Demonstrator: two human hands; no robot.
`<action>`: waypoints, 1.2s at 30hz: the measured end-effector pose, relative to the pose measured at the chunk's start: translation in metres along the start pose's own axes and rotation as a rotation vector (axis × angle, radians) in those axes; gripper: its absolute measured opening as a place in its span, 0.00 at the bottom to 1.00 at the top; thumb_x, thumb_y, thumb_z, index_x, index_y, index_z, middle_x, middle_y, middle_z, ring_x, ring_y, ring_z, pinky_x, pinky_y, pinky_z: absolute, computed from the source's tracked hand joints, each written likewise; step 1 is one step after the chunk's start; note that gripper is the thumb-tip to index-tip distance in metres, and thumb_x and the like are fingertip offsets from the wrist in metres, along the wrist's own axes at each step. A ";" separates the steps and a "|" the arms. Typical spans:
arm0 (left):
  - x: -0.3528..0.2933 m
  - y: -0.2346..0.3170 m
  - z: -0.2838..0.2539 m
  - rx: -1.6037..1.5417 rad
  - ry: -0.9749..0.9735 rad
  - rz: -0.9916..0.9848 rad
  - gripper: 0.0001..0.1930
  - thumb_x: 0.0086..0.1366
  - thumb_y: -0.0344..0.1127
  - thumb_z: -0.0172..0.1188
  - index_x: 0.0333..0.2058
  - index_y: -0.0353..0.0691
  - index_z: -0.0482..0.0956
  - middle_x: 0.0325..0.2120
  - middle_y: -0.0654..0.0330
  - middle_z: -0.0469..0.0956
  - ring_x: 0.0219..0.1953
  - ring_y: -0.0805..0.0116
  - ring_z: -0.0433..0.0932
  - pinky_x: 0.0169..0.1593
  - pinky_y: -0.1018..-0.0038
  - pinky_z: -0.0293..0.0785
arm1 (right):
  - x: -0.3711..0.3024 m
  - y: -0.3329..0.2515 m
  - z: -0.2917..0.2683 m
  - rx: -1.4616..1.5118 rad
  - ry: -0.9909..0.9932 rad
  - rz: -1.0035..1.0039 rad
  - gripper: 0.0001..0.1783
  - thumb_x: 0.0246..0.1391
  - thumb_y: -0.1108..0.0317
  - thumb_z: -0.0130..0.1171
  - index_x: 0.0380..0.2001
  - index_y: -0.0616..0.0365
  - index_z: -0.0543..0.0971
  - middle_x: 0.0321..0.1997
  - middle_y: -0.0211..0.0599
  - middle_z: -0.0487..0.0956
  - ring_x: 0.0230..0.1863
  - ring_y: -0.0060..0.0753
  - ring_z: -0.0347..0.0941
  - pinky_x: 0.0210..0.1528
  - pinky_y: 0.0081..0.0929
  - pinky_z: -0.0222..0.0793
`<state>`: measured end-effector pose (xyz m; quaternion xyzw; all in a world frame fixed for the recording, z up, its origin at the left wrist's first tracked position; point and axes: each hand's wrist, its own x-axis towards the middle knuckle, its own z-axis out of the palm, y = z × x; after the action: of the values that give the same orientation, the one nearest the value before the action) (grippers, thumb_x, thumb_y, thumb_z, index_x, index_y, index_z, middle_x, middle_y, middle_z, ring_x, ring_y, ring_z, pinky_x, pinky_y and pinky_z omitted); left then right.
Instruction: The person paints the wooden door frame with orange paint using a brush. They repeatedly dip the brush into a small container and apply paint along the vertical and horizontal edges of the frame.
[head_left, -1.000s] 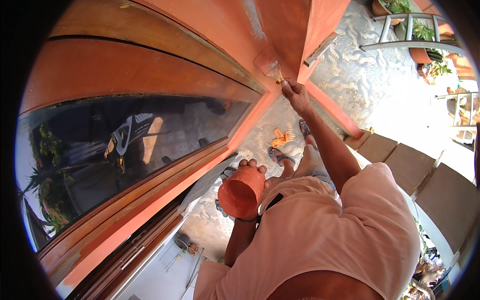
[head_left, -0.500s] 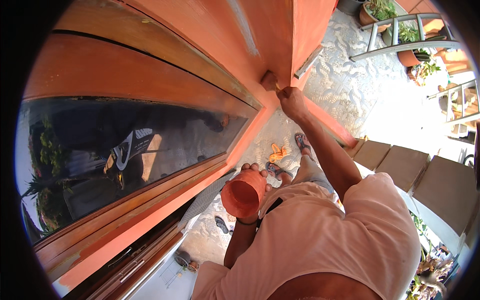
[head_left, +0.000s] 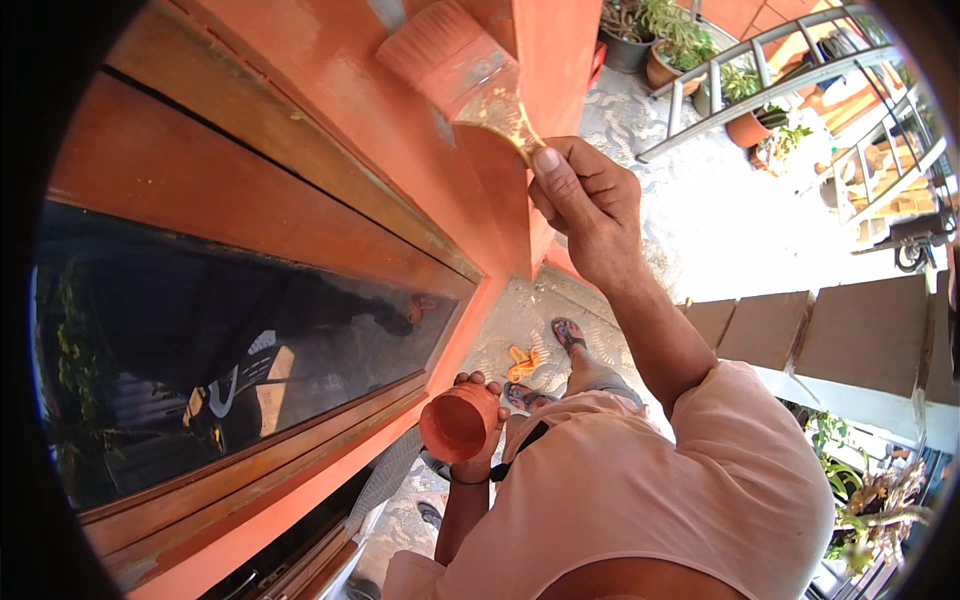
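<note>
My right hand (head_left: 590,205) grips the wooden handle of a wide paintbrush (head_left: 460,75), raised close to the camera. Orange paint coats its bristles, and they lie against or just in front of the orange wall (head_left: 330,75); which of the two I cannot tell. Lower down, my left hand (head_left: 480,460) is wrapped round an orange paint-smeared cup (head_left: 470,410), its mouth tilted toward me. The cup's inside is coated in the same orange; how much paint it holds does not show. A greyish streak marks the wall above the brush.
On my left is a wood-framed dark window (head_left: 250,350). An aluminium ladder (head_left: 740,100) stands at upper right near potted plants (head_left: 680,50). A tile-topped low wall (head_left: 840,335) runs along my right. An orange cloth or cord (head_left: 522,365) lies by my feet.
My right hand has brought the paintbrush up from low in the wall corner, toward the camera and leftward. My left hand still holds the cup, slightly lower and farther left in view.
</note>
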<state>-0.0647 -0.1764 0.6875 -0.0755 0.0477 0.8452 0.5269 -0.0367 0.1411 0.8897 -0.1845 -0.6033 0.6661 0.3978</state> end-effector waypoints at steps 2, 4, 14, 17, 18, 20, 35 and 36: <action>0.006 0.000 0.008 0.008 -0.027 0.005 0.29 0.72 0.50 0.63 0.66 0.42 0.71 0.61 0.56 0.70 0.65 0.52 0.68 0.55 0.48 0.81 | 0.013 0.031 0.007 0.048 -0.016 0.068 0.18 0.78 0.56 0.53 0.41 0.61 0.82 0.24 0.20 0.70 0.24 0.13 0.60 0.27 0.21 0.58; 0.009 -0.002 0.011 0.012 -0.055 0.023 0.29 0.72 0.50 0.64 0.66 0.42 0.71 0.60 0.56 0.70 0.65 0.52 0.68 0.55 0.48 0.81 | 0.021 0.093 0.008 0.065 -0.110 0.194 0.20 0.78 0.55 0.52 0.41 0.61 0.82 0.24 0.21 0.69 0.24 0.15 0.60 0.27 0.22 0.58; 0.007 -0.007 0.013 -0.002 -0.033 0.073 0.28 0.71 0.51 0.64 0.63 0.44 0.72 0.60 0.58 0.70 0.65 0.52 0.68 0.55 0.48 0.80 | -0.061 0.248 -0.053 -0.229 -0.055 0.656 0.23 0.75 0.56 0.53 0.35 0.65 0.82 0.22 0.29 0.71 0.24 0.24 0.64 0.29 0.32 0.62; 0.010 -0.011 0.012 -0.002 -0.052 0.063 0.28 0.71 0.52 0.64 0.62 0.43 0.72 0.60 0.58 0.70 0.66 0.51 0.68 0.55 0.49 0.80 | -0.047 0.213 -0.057 -0.393 -0.119 0.656 0.18 0.73 0.60 0.55 0.35 0.65 0.81 0.21 0.25 0.69 0.23 0.19 0.61 0.26 0.26 0.57; 0.012 -0.012 0.012 0.000 -0.062 0.063 0.28 0.71 0.52 0.64 0.62 0.43 0.72 0.60 0.58 0.70 0.66 0.51 0.67 0.55 0.49 0.80 | -0.036 0.191 -0.049 -0.353 -0.111 0.624 0.16 0.70 0.62 0.57 0.33 0.65 0.80 0.21 0.24 0.69 0.22 0.17 0.61 0.25 0.25 0.57; 0.017 -0.012 0.010 -0.036 -0.084 0.037 0.29 0.71 0.52 0.64 0.63 0.42 0.73 0.61 0.57 0.70 0.65 0.50 0.68 0.56 0.49 0.80 | -0.009 0.128 -0.034 -0.235 -0.157 0.552 0.15 0.70 0.63 0.57 0.32 0.64 0.80 0.21 0.24 0.69 0.21 0.16 0.60 0.23 0.24 0.55; 0.023 -0.007 -0.001 -0.019 -0.207 0.040 0.31 0.71 0.56 0.64 0.63 0.41 0.74 0.61 0.54 0.73 0.64 0.46 0.71 0.56 0.47 0.83 | 0.060 -0.156 0.044 0.116 -0.079 -0.168 0.21 0.77 0.54 0.51 0.40 0.61 0.82 0.20 0.21 0.66 0.17 0.12 0.51 0.19 0.16 0.43; 0.023 -0.003 0.000 -0.046 -0.237 -0.009 0.30 0.70 0.53 0.66 0.63 0.43 0.76 0.62 0.56 0.72 0.67 0.49 0.68 0.59 0.47 0.79 | 0.066 -0.152 0.050 0.176 -0.100 -0.162 0.21 0.77 0.53 0.51 0.39 0.60 0.81 0.20 0.21 0.66 0.17 0.13 0.51 0.19 0.16 0.43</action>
<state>-0.0716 -0.1546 0.6836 0.0127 -0.0348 0.8466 0.5310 -0.0672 0.1510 1.0603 -0.0660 -0.5748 0.6904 0.4343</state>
